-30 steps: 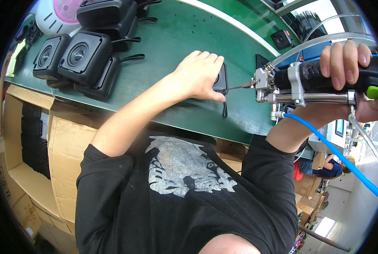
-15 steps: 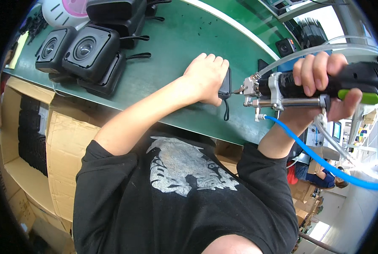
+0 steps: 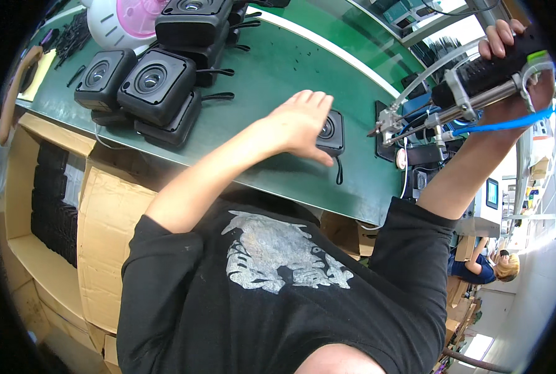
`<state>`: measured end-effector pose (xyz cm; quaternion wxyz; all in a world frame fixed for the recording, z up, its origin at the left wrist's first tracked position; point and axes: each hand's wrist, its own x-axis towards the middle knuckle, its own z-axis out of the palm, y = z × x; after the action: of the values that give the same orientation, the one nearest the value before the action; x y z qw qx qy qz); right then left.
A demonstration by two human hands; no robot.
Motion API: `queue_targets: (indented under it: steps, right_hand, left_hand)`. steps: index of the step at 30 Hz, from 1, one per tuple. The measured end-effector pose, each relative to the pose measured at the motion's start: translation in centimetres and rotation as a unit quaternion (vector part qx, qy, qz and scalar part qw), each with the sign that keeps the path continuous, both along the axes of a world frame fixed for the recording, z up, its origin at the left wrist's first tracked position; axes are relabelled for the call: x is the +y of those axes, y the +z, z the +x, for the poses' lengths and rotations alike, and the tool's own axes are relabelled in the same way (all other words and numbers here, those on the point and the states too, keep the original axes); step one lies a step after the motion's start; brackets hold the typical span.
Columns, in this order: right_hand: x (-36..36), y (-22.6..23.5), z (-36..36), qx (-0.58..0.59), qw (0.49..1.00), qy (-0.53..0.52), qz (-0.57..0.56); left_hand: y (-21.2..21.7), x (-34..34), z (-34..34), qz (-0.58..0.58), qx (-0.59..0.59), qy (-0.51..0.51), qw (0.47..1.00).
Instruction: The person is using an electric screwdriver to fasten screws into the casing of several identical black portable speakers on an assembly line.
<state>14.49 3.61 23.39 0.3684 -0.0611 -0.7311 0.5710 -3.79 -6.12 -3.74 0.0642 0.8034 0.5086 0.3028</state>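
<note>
L hand lies flat, fingers spread, palm down on the green bench, thumb and finger edge touching the small black speaker box. Not clamped on it, more resting against its left side and top. Box sits face up near the front edge of the bench, round driver showing, short black cable trailing off it toward the person.

R hand is wrapped tight round the grip of a pneumatic screwdriver, fingers closed over the black body, blue air hose running off it to the right. Tool is held up off the bench, long axis roughly horizontal, bit tip pointing left toward the box.

Key relation: box lies btwn the two hands. L hand touching it from the left, driver tip just beside it on the right, small gap, not touching. A black fixture plate sits under/behind the tip, right of the box. So L hand is the nearer one; R hand itself is well apart, only the tool reaches in.

Elsewhere: stack of bigger black speaker boxes far left on the bench, well apart from both hands, a white and pink round thing behind them. Cardboard cartons below the bench edge w/ black parts inside. Another person bottom right, far off.
</note>
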Motion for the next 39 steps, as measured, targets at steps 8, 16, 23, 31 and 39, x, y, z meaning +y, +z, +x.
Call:
queue_targets:
  steps: [8, 16, 23, 31, 39]
  right_hand:
    - [-1.2, -3.4, -2.6, 0.118, 0.988, 0.092, -0.035]
    - [0.2, -5.7, -3.6, 0.206, 0.969, 0.114, -0.080]
    - [0.6, -7.0, -4.4, 0.158, 0.976, 0.131, -0.074]
    - [0.5, -10.1, -6.0, 0.090, 0.979, 0.156, -0.093]
    - [-0.2, -8.1, -5.6, 0.110, 0.986, 0.121, -0.036]
  left_hand:
    - [-1.4, -1.1, -2.1, -0.166, -0.163, -0.010, 0.972]
    - [-2.4, -1.7, -2.0, -0.133, -0.229, -0.005, 0.964]
    - [-2.4, -1.9, -2.0, -0.140, -0.234, -0.001, 0.962]
    - [-3.0, -1.8, -1.8, -0.123, -0.235, -0.004, 0.964]
    - [-2.5, -1.9, -1.9, -0.147, -0.222, 0.003, 0.964]
